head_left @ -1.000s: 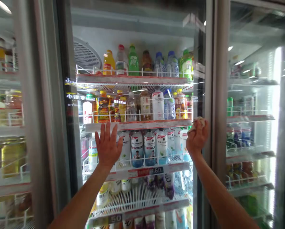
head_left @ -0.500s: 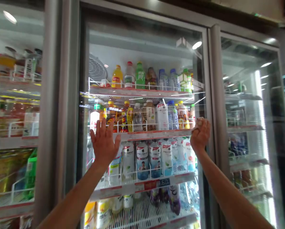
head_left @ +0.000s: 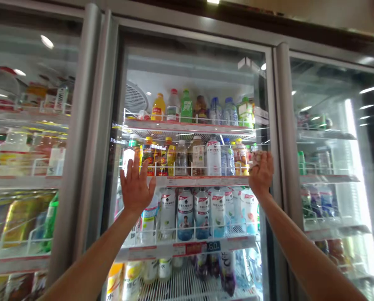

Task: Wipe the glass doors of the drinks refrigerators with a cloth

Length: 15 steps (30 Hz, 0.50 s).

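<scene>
My left hand [head_left: 137, 186] is spread flat, palm toward the glass door [head_left: 193, 54] of a drinks fridge, on the left side of the pane. It holds nothing. Near the pane's right edge, my right hand [head_left: 262, 175] presses a crumpled pale cloth [head_left: 256, 159] toward the glass, fingers over it. Behind the glass, bottles stand on several wire shelves. A green bottle [head_left: 186, 106] is on the top shelf, and white-labelled bottles [head_left: 185, 213] fill a lower one.
Metal door frames [head_left: 94, 125] stand at the left, and another upright [head_left: 285, 138] at the right. Neighbouring glass doors show more bottles [head_left: 14, 154] on the left and lit shelves [head_left: 327, 179] on the right. A price display [head_left: 213, 246] sits on a shelf edge.
The view has shifted slightly, showing more of the left fridge door. My right hand has moved a little left and upward against the pane with the cloth. My left hand stays spread.
</scene>
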### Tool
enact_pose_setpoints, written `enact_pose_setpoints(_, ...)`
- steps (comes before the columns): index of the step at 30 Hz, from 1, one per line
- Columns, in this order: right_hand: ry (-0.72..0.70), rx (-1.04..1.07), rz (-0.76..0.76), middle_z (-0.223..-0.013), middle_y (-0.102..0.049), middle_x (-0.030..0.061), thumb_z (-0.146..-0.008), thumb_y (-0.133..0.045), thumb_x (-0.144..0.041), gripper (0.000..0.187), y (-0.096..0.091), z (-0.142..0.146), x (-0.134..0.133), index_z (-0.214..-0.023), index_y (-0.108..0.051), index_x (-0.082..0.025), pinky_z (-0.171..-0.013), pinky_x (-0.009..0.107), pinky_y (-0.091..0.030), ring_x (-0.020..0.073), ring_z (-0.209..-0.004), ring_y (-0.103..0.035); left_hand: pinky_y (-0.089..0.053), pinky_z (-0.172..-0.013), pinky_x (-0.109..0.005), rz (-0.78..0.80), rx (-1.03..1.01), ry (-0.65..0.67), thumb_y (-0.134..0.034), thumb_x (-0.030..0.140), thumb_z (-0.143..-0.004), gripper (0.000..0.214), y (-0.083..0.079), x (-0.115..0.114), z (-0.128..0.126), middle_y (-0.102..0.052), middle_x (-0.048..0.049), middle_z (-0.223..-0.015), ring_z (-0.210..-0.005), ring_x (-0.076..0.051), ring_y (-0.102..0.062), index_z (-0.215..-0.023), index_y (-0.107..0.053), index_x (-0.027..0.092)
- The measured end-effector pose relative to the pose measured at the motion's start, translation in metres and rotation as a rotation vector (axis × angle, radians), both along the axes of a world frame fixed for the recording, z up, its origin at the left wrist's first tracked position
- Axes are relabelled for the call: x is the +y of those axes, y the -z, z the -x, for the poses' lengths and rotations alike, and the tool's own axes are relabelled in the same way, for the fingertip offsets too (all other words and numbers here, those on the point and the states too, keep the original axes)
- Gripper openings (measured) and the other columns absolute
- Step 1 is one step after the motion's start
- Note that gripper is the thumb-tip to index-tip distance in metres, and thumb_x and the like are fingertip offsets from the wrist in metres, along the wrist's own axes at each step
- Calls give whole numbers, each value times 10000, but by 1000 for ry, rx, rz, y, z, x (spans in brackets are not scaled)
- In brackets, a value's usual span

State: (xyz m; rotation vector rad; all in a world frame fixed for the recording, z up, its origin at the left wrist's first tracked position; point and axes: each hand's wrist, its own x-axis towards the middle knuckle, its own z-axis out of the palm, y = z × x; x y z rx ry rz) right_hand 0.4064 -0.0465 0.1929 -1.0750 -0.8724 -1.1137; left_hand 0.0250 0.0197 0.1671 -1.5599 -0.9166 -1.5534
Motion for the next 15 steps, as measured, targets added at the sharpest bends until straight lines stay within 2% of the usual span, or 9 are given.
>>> enact_pose_setpoints(3,-25,-169,44,-1450,-327,100,-870,-342,-224,503,-7,34,4,-1371,-379,-196,-1088,498,-270,247,-1358,-250,-95,-1126,-469,-18,2,-3,-359,382,-891,539,0,0,0,-258,-128,-1480,-1397,-243,-144,-1384,-334,164)
enact_pose_setpoints(5,-11,-382,147,-1460,-319,52,-874,-387,-247,459,-4,66,5,-1331,-433,-260,-1094,473,-266,230,-1375,-214,-102,-1126,-467,-20,5,-5,-356,378,-893,535,0,1,0,-259,-127,-1479,-1397,-239,-143,-1383,-335,166)
enact_pose_setpoints(7,17,-525,236,-1457,-327,22,-870,-414,-250,422,-1,77,5,-1284,-482,-297,-1094,460,-262,220,-1379,-206,-109,-1124,-469,-14,3,-10,-354,376,-893,532,1,1,1,-255,-129,-1481,-1398,-240,-140,-1381,-339,166)
enact_pose_setpoints(9,39,-474,225,-1443,-344,34,-865,-408,-239,406,-8,60,2,-1255,-513,-285,-1084,476,-265,230,-1364,-240,-114,-1121,-478,-7,3,-19,-359,373,-891,531,1,1,1,-249,-131,-1482,-1398,-245,-137,-1380,-342,166)
enact_pose_setpoints(13,23,-13,12,-1396,-372,154,-845,-351,-236,443,-44,0,3,-1236,-539,-147,-1032,541,-304,296,-1288,-341,-125,-1120,-480,-8,14,-41,-375,358,-888,528,1,0,1,-246,-122,-1485,-1399,-240,-136,-1385,-328,187)
enact_pose_setpoints(15,17,43,-24,-1388,-367,173,-849,-326,-242,465,-58,3,7,-1258,-514,-127,-1022,558,-306,307,-1282,-339,-130,-1121,-477,-6,20,-42,-384,352,-886,529,1,-1,1,-248,-123,-1484,-1399,-241,-134,-1386,-326,189)
